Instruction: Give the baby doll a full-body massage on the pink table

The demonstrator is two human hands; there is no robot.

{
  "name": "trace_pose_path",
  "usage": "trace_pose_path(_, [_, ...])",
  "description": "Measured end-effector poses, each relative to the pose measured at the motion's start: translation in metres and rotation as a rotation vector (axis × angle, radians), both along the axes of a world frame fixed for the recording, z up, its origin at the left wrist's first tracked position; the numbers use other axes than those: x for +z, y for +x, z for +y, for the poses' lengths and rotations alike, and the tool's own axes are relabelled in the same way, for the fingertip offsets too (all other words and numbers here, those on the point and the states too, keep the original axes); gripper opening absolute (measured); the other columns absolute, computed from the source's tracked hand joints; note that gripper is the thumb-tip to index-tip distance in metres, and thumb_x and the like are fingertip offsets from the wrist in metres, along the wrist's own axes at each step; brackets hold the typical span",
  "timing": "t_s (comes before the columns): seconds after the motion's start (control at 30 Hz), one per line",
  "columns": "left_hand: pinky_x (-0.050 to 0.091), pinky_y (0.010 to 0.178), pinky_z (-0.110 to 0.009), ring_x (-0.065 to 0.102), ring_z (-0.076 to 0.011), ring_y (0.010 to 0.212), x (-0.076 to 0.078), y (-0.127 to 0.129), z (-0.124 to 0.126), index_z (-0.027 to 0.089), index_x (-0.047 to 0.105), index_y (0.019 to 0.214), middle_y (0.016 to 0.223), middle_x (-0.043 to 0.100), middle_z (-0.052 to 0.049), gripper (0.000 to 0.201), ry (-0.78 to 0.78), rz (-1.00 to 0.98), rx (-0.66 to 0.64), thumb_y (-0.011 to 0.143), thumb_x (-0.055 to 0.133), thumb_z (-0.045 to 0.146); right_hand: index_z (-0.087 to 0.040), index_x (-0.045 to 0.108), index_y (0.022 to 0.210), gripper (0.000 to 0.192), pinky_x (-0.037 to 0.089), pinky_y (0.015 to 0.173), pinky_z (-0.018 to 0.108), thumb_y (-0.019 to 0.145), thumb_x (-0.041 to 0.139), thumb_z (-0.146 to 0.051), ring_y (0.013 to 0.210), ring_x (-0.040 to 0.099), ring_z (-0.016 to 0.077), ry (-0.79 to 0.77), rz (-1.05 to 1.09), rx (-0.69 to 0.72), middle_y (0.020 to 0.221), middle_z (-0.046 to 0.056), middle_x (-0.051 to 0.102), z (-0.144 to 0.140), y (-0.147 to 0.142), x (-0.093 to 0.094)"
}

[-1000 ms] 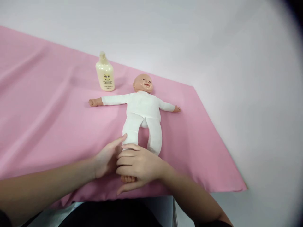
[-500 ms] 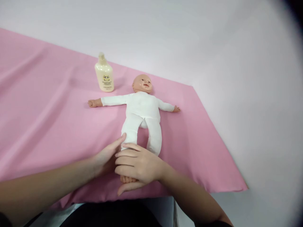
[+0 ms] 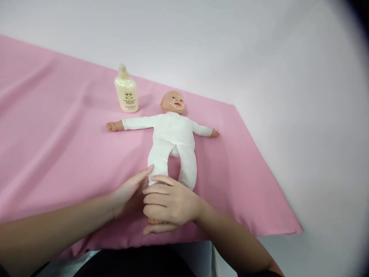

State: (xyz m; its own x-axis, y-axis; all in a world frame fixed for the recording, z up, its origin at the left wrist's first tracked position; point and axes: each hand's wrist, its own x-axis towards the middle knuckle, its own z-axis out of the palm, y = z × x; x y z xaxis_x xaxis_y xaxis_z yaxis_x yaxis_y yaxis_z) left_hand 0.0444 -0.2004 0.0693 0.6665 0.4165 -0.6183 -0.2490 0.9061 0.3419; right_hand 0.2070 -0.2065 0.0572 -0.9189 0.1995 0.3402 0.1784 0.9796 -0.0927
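Presently catalogued: baby doll [image 3: 172,134], supine on pink cloth [image 3: 57,146], head toward 12 o'clock, arms spread to 9 and 3, legs toward 6.

Right hand [image 3: 170,204]: curled over the doll's lower leg at 6 o'clock, toes showing beneath the fingers; grasping.

Left hand [image 3: 129,194]: flat against the same leg from 9 o'clock, fingers extended, resting rather than gripping.

Lotion bottle [image 3: 126,89]: upright at 11 o'clock of the doll's head, just beyond its outstretched arm.

Risks, judged: a pull on the leg could drag the doll and bunch the loose cloth; the arm sweeping toward 11 could topple the bottle.

Obscured: the held foot mostly covered; bottle label illegible; right margin darkened; table beneath the cloth unseen.
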Motion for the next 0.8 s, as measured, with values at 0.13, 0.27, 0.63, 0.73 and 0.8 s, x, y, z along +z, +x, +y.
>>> trace_pose_path(0.13, [0.046, 0.087, -0.035, 0.065, -0.0267, 0.095, -0.002, -0.001, -0.002, 0.013, 0.055, 0.119, 0.094, 0.069, -0.011, 0.052, 0.027, -0.046, -0.035, 0.084, 0.051, 0.052, -0.019, 0.059, 0.088, 0.048, 0.036, 0.105, 0.040, 0.083, 0.043, -0.064, 0.099, 0.056, 0.0172, 0.057, 0.090, 0.004, 0.087, 0.002, 0.063, 0.000, 0.002, -0.005])
trace_pose_path(0.27, [0.047, 0.087, -0.035, 0.063, -0.0273, 0.100, -0.006, -0.003, -0.006, 0.013, 0.055, 0.119, 0.097, 0.069, -0.011, 0.053, 0.054, -0.104, -0.064, 0.081, 0.058, 0.049, -0.019, 0.059, 0.087, 0.050, 0.039, 0.102, 0.040, 0.081, 0.045, -0.066, 0.102, 0.056, 0.0189, 0.079, 0.128, 0.008, 0.089, 0.005, 0.064, 0.001, 0.003, -0.007])
trace_pose_path(0.63, [0.047, 0.084, -0.035, 0.064, -0.0269, 0.096, -0.010, -0.009, -0.006, 0.011, 0.053, 0.123, 0.097, 0.069, -0.011, 0.048, 0.112, -0.138, -0.092, 0.081, 0.061, 0.034, -0.019, 0.058, 0.088, 0.051, 0.039, 0.098, 0.038, 0.083, 0.039, -0.067, 0.092, 0.055, 0.0168, 0.058, 0.104, 0.019, 0.086, 0.004, 0.062, 0.003, 0.003, -0.005])
trace_pose_path(0.73, [0.047, 0.085, -0.034, 0.064, -0.0269, 0.098, -0.009, -0.008, -0.005, 0.011, 0.054, 0.122, 0.097, 0.069, -0.010, 0.049, 0.116, -0.131, -0.080, 0.079, 0.063, 0.033, -0.019, 0.058, 0.087, 0.053, 0.040, 0.097, 0.040, 0.083, 0.037, -0.068, 0.093, 0.056, 0.0175, 0.047, 0.021, 0.025, 0.086, 0.004, 0.061, 0.002, 0.003, -0.005])
trace_pose_path(0.8, [0.047, 0.085, -0.034, 0.063, -0.0271, 0.100, -0.009, -0.008, -0.004, 0.011, 0.055, 0.120, 0.097, 0.069, -0.010, 0.048, 0.117, -0.135, -0.079, 0.078, 0.065, 0.033, -0.018, 0.059, 0.087, 0.053, 0.040, 0.098, 0.040, 0.084, 0.037, -0.067, 0.093, 0.056, 0.0178, 0.063, 0.014, 0.023, 0.085, 0.004, 0.061, 0.002, 0.003, -0.004])
